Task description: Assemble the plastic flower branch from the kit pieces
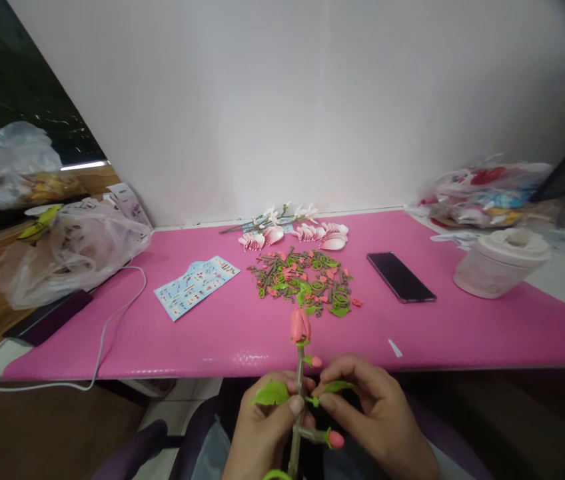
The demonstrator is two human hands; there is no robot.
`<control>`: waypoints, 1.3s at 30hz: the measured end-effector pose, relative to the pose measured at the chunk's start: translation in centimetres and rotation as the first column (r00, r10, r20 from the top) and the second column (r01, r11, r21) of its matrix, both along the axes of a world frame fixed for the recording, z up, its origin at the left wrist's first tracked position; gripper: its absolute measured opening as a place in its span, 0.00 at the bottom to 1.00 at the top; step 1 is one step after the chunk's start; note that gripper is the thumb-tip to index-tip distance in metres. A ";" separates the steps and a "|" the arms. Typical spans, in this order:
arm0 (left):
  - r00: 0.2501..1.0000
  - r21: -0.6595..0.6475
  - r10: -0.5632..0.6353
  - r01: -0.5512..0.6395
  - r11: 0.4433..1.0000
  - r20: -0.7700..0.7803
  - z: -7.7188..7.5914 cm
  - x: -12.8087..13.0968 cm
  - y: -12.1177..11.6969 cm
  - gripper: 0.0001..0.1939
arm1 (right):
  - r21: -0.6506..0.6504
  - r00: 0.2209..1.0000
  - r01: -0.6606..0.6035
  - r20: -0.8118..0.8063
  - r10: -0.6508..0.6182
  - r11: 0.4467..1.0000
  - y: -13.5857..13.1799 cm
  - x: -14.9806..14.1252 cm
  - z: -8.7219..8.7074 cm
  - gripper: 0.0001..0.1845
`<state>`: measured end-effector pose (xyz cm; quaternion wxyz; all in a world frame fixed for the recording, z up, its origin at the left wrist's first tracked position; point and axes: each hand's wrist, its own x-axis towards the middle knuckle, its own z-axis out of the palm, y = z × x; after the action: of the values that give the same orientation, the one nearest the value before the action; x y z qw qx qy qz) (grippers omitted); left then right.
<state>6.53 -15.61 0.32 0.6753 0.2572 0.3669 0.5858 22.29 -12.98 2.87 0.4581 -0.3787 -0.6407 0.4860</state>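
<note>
Between my hands, in front of the table edge, stands a plastic flower stem (297,427) with a pink bud at its top (300,325) and smaller pink buds on side branches. My left hand (267,420) is closed around the middle of the stem, thumb in front, beside a green leaf (271,393). My right hand (372,413) pinches another green leaf (337,386) at the stem's right side, where a small green connector shows. Part of the right fingers' grip is hidden behind the leaf.
On the pink mat (212,347) lie a pile of small flower parts (302,280), pink petals (312,233), white-flowered stems (272,217), instruction sheets (197,287), and a phone (401,277). A white tub (500,263) stands right. Plastic bags (75,247) and a cable (112,313) are left.
</note>
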 end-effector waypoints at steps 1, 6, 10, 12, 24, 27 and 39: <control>1.000 0.001 -0.011 0.011 1.000 0.005 0.0 0.1 0.0 0.10 | -0.052 0.999 -0.012 -0.032 0.010 0.999 0.0 -0.1 0.0 0.04; 0.999 0.016 0.046 -0.047 0.999 0.018 -0.2 0.4 -0.1 0.10 | -0.329 0.974 -0.181 -0.188 0.123 0.927 0.2 -0.5 0.0 0.11; 0.994 -0.009 0.096 -0.097 0.995 -0.051 0.3 0.0 -0.1 0.12 | -0.193 0.992 -0.124 -0.045 0.117 0.973 0.3 -0.1 0.6 0.06; 0.989 0.001 0.114 -0.115 0.993 -0.095 1.2 -0.2 -0.2 0.10 | 0.020 0.994 -0.080 0.076 0.078 0.997 0.3 0.4 1.0 0.05; 0.979 0.010 0.160 -0.160 0.987 -0.127 1.3 -0.5 -0.2 0.10 | 0.623 0.961 -0.206 0.273 0.037 0.755 0.5 1.2 1.0 0.15; 0.971 0.041 0.114 -0.107 0.993 -0.211 1.6 -0.8 -0.4 0.08 | 0.536 0.961 -0.196 0.273 0.051 0.821 0.0 1.0 1.2 0.08; 0.977 0.023 0.166 -0.164 0.986 -0.136 0.8 -0.1 -0.7 0.12 | -0.270 0.982 -0.161 -0.139 0.127 0.949 0.3 0.9 0.0 0.11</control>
<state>6.41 -16.31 1.14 0.5961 0.2696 0.4292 0.6228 23.15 -12.64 2.83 0.4008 -0.3617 -0.5629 0.6258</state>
